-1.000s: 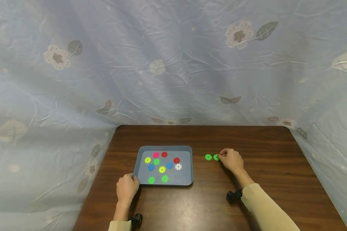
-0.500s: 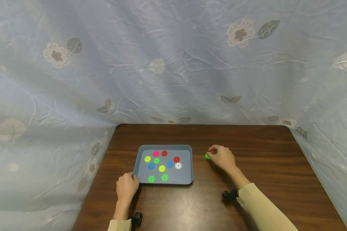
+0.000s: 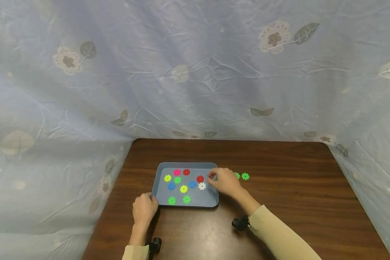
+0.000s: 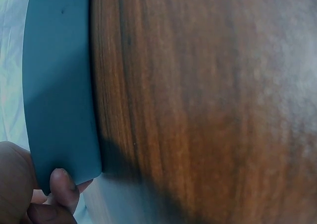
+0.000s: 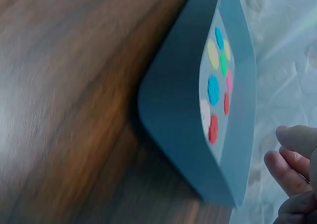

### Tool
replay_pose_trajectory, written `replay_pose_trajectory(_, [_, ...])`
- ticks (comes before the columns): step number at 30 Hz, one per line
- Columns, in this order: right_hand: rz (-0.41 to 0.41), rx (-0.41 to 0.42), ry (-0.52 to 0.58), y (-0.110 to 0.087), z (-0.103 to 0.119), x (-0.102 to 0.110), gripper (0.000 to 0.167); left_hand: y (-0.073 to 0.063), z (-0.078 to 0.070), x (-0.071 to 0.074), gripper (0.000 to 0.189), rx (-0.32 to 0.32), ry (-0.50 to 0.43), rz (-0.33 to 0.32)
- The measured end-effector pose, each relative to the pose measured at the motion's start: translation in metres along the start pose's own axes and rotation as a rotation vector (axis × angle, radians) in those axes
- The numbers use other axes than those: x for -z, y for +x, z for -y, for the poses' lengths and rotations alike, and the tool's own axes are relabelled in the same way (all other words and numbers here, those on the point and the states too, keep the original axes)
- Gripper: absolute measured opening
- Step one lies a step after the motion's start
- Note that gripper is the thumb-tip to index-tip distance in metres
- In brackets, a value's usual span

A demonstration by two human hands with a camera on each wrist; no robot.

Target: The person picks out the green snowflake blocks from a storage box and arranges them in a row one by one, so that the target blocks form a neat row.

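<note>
A shallow, rectangular blue-grey tray (image 3: 204, 198) holds flat, round discs with notched edges: one hot pink disc (image 3: 177, 172), two red discs (image 3: 186, 172), two lemon-yellow discs (image 3: 183, 189), two mid-blue discs (image 3: 192, 184), one white disc (image 3: 202, 186) and three bright green discs (image 3: 186, 199). Two more bright green discs outside the tray (image 3: 245, 176) stand out against a dark brown wooden table (image 3: 305, 195) streaked with darker grain. The pale grey-blue fabric backdrop (image 3: 195, 39) is patterned with cream flowers (image 3: 68, 61) with taupe centres, and grey-brown leaves (image 3: 306, 33) with pale veins. Sleeves (image 3: 279, 231) are plain pale yellow; the wrist cameras (image 3: 240, 223), black.
</note>
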State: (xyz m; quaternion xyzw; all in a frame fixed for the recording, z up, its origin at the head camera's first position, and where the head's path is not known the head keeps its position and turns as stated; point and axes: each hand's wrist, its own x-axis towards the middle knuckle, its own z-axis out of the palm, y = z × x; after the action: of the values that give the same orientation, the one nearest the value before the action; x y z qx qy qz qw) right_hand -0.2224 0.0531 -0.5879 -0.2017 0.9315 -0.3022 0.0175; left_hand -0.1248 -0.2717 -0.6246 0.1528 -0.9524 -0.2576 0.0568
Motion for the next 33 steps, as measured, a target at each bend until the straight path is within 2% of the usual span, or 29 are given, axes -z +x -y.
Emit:
replay_pose_trajectory(6, [0.084, 0.066, -0.038, 0.003, 0.024, -0.017, 0.018, 0.001, 0.001, -0.002, 0.038, -0.006, 0.003, -0.017])
replay_pose_trajectory(13, [0.140, 0.130, -0.080, 0.007, 0.040, -0.041, 0.020, 0.001, 0.001, -0.003, 0.037, -0.010, 0.008, -0.028])
replay_pose_trajectory(19, [0.201, 0.131, -0.101, 0.006, 0.050, -0.059, 0.023, -0.001, 0.001, -0.001, 0.036, -0.003, 0.007, -0.014])
replay_pose_trajectory(24, [0.251, 0.105, -0.151, 0.006, 0.055, -0.071, 0.025, -0.001, 0.002, 0.000, 0.024, -0.006, 0.003, -0.008])
replay_pose_trajectory(30, [0.254, 0.117, -0.207, 0.007, 0.060, -0.078, 0.025, -0.002, 0.000, 0.001, 0.022, -0.006, 0.002, -0.018])
replay_pose_trajectory(33, [0.246, 0.123, -0.224, 0.008, 0.062, -0.081, 0.033, -0.001, -0.001, 0.001, 0.029, -0.003, 0.004, -0.019])
